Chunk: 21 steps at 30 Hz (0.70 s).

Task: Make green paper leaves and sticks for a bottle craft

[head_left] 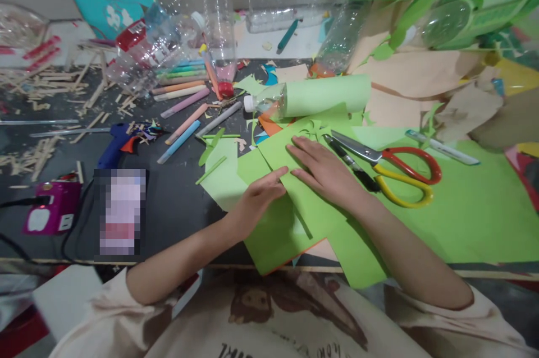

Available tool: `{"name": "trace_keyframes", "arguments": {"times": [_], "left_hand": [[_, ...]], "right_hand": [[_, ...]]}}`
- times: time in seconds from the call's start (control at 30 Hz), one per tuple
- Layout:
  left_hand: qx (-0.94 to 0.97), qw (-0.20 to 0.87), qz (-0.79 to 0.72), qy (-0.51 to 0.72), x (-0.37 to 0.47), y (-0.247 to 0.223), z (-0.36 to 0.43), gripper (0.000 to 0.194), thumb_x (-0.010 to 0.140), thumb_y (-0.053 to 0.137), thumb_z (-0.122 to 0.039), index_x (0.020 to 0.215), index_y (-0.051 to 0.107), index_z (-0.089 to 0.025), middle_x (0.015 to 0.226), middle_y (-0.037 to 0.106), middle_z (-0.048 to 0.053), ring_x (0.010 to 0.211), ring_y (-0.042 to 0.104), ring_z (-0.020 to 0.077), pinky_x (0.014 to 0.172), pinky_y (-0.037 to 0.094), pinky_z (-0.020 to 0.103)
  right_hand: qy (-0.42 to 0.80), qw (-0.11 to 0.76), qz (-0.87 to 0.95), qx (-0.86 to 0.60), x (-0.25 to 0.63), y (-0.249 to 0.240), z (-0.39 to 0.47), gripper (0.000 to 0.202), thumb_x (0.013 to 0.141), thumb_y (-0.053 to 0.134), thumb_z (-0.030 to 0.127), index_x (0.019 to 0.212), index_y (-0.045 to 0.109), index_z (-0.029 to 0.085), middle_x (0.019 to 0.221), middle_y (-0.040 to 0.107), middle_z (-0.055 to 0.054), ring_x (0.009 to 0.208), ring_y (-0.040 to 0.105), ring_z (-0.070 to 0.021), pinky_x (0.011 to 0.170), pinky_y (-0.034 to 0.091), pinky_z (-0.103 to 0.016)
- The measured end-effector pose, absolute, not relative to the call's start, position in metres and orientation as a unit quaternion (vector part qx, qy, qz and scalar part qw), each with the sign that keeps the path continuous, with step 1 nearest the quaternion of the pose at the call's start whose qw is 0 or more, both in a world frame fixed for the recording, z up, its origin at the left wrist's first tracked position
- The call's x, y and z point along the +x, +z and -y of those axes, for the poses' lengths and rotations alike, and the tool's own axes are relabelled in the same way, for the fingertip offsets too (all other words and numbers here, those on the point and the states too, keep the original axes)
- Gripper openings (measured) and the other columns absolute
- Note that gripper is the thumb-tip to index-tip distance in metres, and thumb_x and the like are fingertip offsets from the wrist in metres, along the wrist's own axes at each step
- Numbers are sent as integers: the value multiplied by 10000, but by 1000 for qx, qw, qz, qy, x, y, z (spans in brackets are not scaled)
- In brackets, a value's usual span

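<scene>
Bright green paper sheets lie overlapped on the dark table in front of me. My right hand rests on the top sheet with its fingers stretched out. Beside it on the left, my left hand touches the same paper, the index finger extended near a slit or edge; its other fingers are partly hidden. Just right of my right hand are a black pen and scissors with one red and one yellow handle loop. Beyond the hands lies a bottle wrapped in pale green paper, its white cap toward the left.
Coloured markers, a blue glue gun, wooden sticks and a pink box with a cable lie left. A blurred phone is nearer. Clear bottles stand behind; a utility knife and green-decorated bottles are right.
</scene>
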State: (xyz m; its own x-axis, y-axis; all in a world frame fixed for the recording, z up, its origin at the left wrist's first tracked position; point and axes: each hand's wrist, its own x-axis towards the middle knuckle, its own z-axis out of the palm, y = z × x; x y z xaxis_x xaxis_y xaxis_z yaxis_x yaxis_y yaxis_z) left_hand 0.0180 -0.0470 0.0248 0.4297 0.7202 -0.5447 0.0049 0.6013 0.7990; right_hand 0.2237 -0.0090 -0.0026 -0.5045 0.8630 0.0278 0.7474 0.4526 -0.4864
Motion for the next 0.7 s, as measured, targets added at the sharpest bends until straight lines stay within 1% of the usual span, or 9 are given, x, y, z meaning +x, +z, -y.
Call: {"name": "trace_keyframes", "arguments": {"times": [0.1,0.2,0.27,0.3,0.37,0.47,0.53,0.63,0.7], "left_hand": [[341,767,-483,250,20,24,50,600,884,585,-410,1421,517,-150,1231,691,89,1278,549,288,1171,334,458],[369,756,-475,260,24,26,51,524,858,618,-373,1339,594,-165,1494,509,94,1339,511,293,1131,404,411],[387,745,-473,266,26,27,51,483,853,618,-352,1306,621,-187,1555,431,83,1332,522,293,1087,448,401],[390,744,-470,270,27,27,51,467,853,617,-349,1295,631,-198,1550,436,78,1320,535,289,1079,455,402],[378,748,-466,282,26,27,51,416,855,618,-364,1236,672,-206,1493,514,74,1280,569,278,1079,453,409],[341,745,-477,319,14,28,50,322,854,616,-403,1061,752,-198,1333,663,75,1194,619,260,1058,458,407],[316,730,-487,361,-1,31,49,288,829,641,-404,987,780,-207,1241,720,66,1158,633,247,1023,469,377],[255,737,-503,372,-28,36,51,238,758,703,-396,857,803,-204,1093,773,65,978,681,218,889,518,331],[245,734,-522,359,-44,37,53,259,744,696,-398,833,805,-180,1037,780,92,893,684,220,811,529,333]], "right_hand": [[182,122,828,-516,231,-4,2,567,1015,338,485,1447,497,154,1566,434,-157,1467,386,-317,1189,348,-562],[176,130,822,-526,236,-5,-2,556,1014,338,483,1451,494,175,1567,437,-148,1464,390,-321,1183,345,-581],[178,138,819,-528,238,-4,-2,555,1014,336,486,1456,489,187,1566,439,-145,1465,390,-322,1181,342,-587],[179,142,816,-531,238,-4,-2,556,1014,335,488,1458,488,191,1566,440,-144,1462,395,-323,1181,343,-586],[181,153,804,-545,240,-4,-2,555,1014,334,494,1458,491,199,1569,437,-139,1451,412,-326,1180,343,-582],[188,172,779,-573,248,-4,-3,562,1008,342,513,1448,504,203,1566,443,-140,1436,432,-331,1178,344,-578],[189,191,763,-588,255,-6,-6,562,1001,357,527,1428,524,203,1549,467,-145,1433,436,-331,1178,339,-579],[183,241,734,-608,266,-7,-11,531,994,375,530,1369,574,210,1491,536,-152,1402,475,-329,1169,345,-588],[177,283,715,-614,270,-6,-12,485,994,385,507,1321,606,224,1425,596,-148,1362,518,-326,1154,365,-591]]}}
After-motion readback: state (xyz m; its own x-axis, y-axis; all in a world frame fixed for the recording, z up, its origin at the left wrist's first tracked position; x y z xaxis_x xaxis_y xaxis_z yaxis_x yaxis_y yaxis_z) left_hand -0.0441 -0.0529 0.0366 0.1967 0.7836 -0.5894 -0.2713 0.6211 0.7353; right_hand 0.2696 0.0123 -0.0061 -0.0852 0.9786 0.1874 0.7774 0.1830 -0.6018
